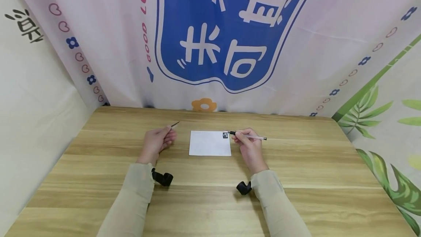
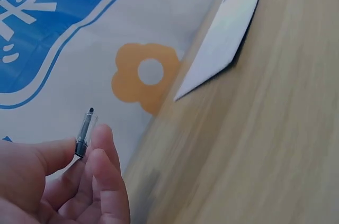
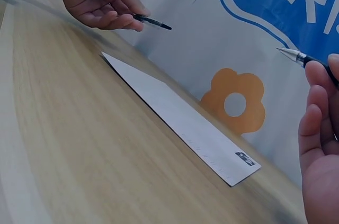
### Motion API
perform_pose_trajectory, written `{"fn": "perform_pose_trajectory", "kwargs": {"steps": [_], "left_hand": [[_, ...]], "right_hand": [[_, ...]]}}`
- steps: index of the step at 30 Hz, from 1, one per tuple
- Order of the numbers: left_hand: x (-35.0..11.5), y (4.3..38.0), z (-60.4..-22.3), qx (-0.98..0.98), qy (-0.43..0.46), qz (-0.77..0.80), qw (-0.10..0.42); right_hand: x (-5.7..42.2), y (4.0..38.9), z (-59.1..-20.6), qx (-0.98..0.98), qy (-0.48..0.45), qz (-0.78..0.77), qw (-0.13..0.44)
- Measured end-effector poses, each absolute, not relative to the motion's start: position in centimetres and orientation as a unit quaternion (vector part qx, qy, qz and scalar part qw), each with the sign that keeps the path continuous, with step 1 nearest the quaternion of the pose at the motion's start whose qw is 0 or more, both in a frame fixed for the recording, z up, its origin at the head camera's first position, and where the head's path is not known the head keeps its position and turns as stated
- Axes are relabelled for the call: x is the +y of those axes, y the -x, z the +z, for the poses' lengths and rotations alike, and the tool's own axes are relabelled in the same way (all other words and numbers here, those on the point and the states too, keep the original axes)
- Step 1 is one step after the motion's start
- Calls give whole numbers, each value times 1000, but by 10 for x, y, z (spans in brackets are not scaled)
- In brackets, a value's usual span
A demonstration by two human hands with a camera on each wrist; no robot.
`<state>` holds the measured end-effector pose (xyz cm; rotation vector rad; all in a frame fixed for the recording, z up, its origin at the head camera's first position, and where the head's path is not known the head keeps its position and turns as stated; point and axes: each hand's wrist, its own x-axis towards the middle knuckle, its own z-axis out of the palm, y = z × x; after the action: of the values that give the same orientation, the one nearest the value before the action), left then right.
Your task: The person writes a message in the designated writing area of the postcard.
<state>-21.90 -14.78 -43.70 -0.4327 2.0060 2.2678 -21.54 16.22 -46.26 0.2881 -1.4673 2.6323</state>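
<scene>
A white card or envelope (image 1: 209,144) lies flat on the table between the hands, with a small dark stamp-like picture (image 1: 225,135) in its upper right corner. Left of it, the left hand (image 1: 156,144) pinches a clear pen cap (image 2: 85,134) with a black clip between thumb and fingers, above the table. To the right, the right hand (image 1: 251,150) grips an uncapped pen (image 1: 258,137) with a clear barrel and black grip. In the right wrist view the bare metal pen tip (image 3: 288,53) points away from the fingers, raised above the card.
The wooden table (image 1: 204,200) ends at a printed curtain (image 1: 125,46) behind the card. Black wrist cameras stick out inward from the left sleeve (image 1: 133,189) and right sleeve (image 1: 274,193). A leaf-patterned cloth (image 1: 394,142) hangs along the right side.
</scene>
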Motion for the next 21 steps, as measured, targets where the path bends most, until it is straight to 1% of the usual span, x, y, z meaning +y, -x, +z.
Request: {"fn": "perform_pose_trajectory", "kwargs": {"steps": [8,15,21], "left_hand": [[-157,221,-443,675,146,723,21],[-165,220,-446,702,148,697,-21],[-168,219,-446,729,151,666,-43]], "right_hand": [[162,215,-464,-494,-90,864,49],[162,215,-465,-496,-87,863,42],[163,217,-467,-497,-75,863,39]]}}
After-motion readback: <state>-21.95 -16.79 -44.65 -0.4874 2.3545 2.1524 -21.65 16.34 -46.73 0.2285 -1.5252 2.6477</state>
